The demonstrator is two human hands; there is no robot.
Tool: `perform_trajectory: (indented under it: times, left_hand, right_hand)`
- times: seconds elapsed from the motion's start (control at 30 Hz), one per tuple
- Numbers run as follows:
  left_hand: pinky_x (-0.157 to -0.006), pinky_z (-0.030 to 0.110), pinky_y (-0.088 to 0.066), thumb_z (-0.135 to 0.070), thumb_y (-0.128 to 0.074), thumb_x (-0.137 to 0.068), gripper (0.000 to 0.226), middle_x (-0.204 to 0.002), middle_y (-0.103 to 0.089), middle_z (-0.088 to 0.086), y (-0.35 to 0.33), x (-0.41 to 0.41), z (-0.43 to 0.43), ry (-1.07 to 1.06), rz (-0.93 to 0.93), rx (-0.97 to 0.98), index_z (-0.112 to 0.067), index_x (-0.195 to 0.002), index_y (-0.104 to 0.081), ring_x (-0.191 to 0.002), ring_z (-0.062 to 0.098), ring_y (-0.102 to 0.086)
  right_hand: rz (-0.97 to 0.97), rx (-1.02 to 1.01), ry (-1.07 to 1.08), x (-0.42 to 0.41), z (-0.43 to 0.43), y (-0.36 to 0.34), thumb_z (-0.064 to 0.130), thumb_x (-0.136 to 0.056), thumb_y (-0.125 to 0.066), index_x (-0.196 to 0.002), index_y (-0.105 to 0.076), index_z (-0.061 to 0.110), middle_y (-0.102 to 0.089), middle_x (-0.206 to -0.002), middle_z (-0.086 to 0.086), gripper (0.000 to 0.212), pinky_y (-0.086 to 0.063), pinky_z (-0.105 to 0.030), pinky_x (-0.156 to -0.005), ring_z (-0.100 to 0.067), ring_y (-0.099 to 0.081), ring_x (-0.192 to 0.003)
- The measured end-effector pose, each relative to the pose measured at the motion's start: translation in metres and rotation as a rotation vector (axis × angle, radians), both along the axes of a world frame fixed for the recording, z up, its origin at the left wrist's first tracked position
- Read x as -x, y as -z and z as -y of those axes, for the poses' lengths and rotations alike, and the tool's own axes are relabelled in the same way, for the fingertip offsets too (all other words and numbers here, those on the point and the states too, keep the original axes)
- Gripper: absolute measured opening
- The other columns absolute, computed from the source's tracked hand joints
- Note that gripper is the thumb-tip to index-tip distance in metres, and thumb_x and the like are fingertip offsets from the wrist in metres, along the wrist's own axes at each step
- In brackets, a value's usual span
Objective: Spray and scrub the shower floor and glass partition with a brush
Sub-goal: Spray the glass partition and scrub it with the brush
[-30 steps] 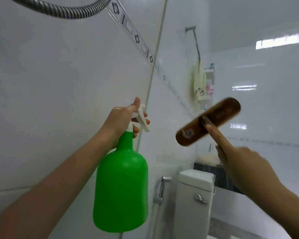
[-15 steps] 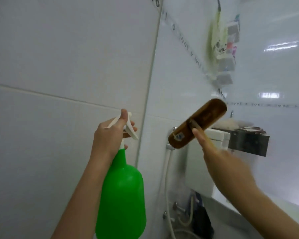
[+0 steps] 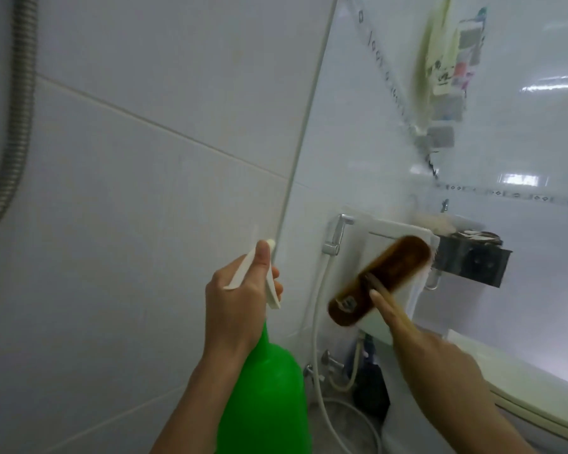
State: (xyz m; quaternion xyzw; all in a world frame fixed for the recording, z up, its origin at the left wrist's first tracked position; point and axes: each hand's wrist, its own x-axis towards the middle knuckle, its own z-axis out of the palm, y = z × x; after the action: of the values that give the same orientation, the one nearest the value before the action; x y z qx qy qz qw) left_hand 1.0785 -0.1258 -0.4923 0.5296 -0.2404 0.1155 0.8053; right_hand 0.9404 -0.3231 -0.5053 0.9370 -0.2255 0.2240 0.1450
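Head camera: a person's left hand point(image 3: 240, 299) is wrapped around the neck of a green spray bottle point(image 3: 266, 398), fingers point(image 3: 274, 280) curled over the white trigger point(image 3: 271, 290) and the thumb lying along the white nozzle head point(image 3: 248, 267), which points up toward the white tiled wall point(image 3: 145, 191). The bottle's body hangs below the hand, tilted, its base out of frame. To the right of those fingers and apart from them, the right hand point(image 3: 440, 365) grips the pale handle point(image 3: 395, 309) of a scrub brush point(image 3: 379, 280), index finger stretched along the handle toward the head. The brush's dark brown wooden back faces the camera, slanted up to the right, with pale bristles just showing along its far edge; whether they touch the surface behind cannot be told. Behind the brush sits a white toilet tank point(image 3: 394, 237), and between the two hands a chrome bidet sprayer point(image 3: 336, 234) hangs on the wall, its white hose point(image 3: 315, 322) looping down. Right of the brush head, a metal wall shelf point(image 3: 473, 260) is blurred. A ribbed metal shower hose point(image 3: 17, 109) runs down the far left edge. A toilet lid point(image 3: 522, 378) shows below the right forearm.
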Motion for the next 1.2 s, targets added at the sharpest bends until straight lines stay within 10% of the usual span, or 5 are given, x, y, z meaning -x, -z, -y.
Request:
perform_trajectory:
  times: [0.37,0.7,0.83,1.03,1.2]
  left_hand:
    - [-0.058,0.03,-0.053,-0.049,-0.052,-0.096,0.053,-0.053,-0.064,0.002,0.014,-0.005,0.016,0.069,-0.026,0.0,-0.008,-0.066,-0.065,-0.053,0.017,-0.063]
    - [-0.079,0.049,-0.061,-0.056,-0.051,-0.087,0.047,-0.075,-0.077,0.001,0.015,-0.004,0.017,0.086,0.019,-0.021,-0.016,-0.078,-0.075,-0.079,0.023,-0.075]
    - [-0.057,0.029,-0.056,-0.058,-0.047,-0.086,0.046,-0.078,-0.078,-0.003,0.015,-0.013,0.007,0.093,0.006,-0.082,-0.022,-0.083,-0.075,-0.078,0.011,-0.074]
    - [-0.073,0.03,-0.046,-0.046,-0.046,-0.1,0.04,-0.082,-0.078,-0.005,0.018,-0.013,0.0,0.037,0.014,-0.148,-0.023,-0.087,-0.076,-0.081,0.01,-0.068]
    - [-0.052,0.027,-0.044,-0.048,-0.047,-0.1,0.045,-0.08,-0.078,0.0,0.017,-0.013,-0.015,0.109,-0.003,-0.157,-0.017,-0.084,-0.075,-0.048,0.011,-0.056]
  right_hand:
    - [0.2,-0.18,-0.025,0.011,-0.012,0.007,0.045,-0.1,-0.02,-0.143,0.001,0.052,-0.062,-0.1,-0.005,0.048,-0.057,-0.036,-0.073,-0.02,-0.063,-0.077]
    - [0.128,0.088,-0.019,-0.03,-0.016,-0.011,0.014,-0.097,-0.048,-0.134,0.038,0.041,-0.052,-0.087,0.005,0.098,-0.055,-0.023,-0.071,-0.005,-0.052,-0.064]
    - [0.097,-0.026,-0.03,-0.013,-0.019,-0.005,0.02,-0.098,-0.041,-0.114,0.046,0.058,-0.06,-0.108,0.001,0.097,-0.056,-0.028,-0.073,-0.01,-0.054,-0.068]
    - [0.098,0.143,-0.093,-0.113,-0.036,-0.057,0.003,-0.095,-0.042,-0.151,0.007,0.035,-0.059,-0.092,-0.009,0.081,-0.057,-0.039,-0.065,-0.021,-0.062,-0.067]
    - [0.064,-0.067,-0.09,-0.004,-0.011,0.01,0.028,-0.099,-0.039,-0.137,0.025,0.053,-0.061,-0.105,0.001,0.079,-0.056,-0.033,-0.075,-0.016,-0.062,-0.08]
